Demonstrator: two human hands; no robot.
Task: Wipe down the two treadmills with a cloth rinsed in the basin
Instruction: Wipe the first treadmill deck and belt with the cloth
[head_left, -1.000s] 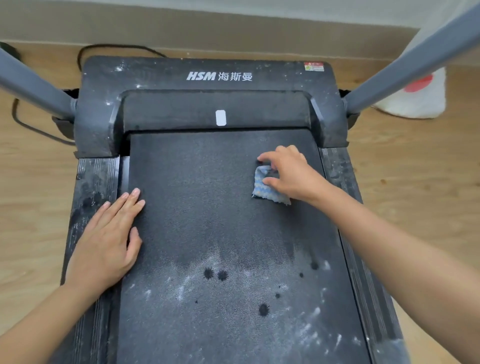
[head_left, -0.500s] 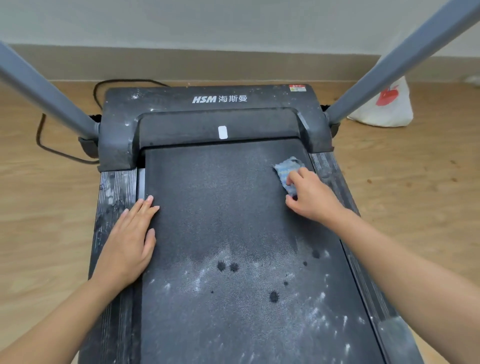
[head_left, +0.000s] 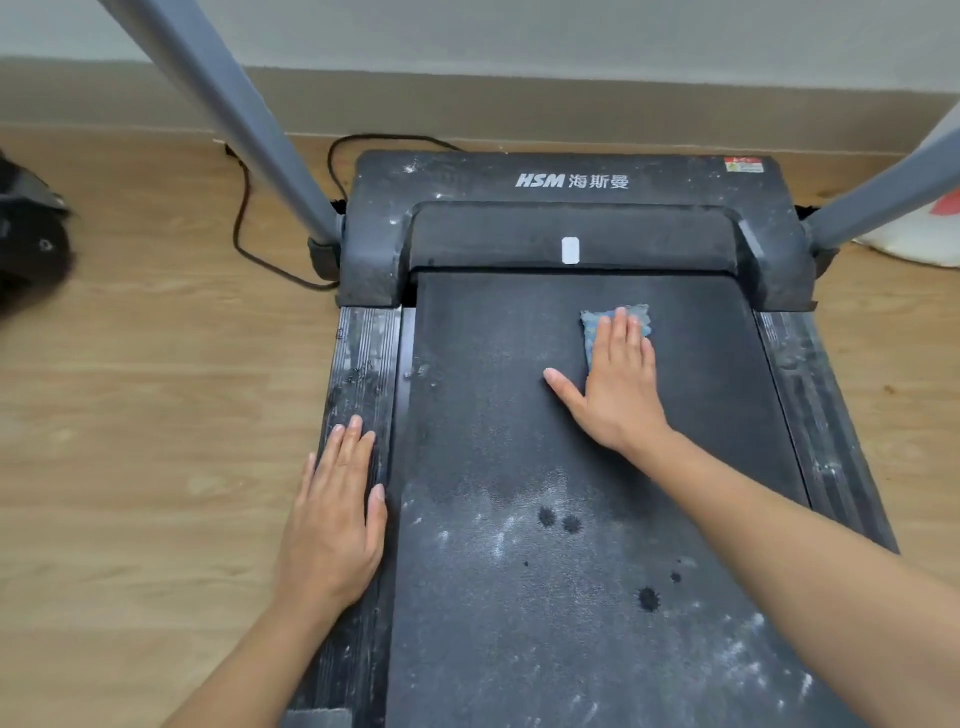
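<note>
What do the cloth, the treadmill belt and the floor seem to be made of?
Cloth: soft fabric, likely microfibre; blue weave, rumpled edges. Belt: black matte rubbery sheet, finely grained, dusty. Floor: wood or laminate; grain and plank seams show.

Belt (head_left: 519, 426) open; hood (head_left: 467, 179), uprights (head_left: 244, 119) bound front; dark object (head_left: 31, 249) left, unclear.
</note>
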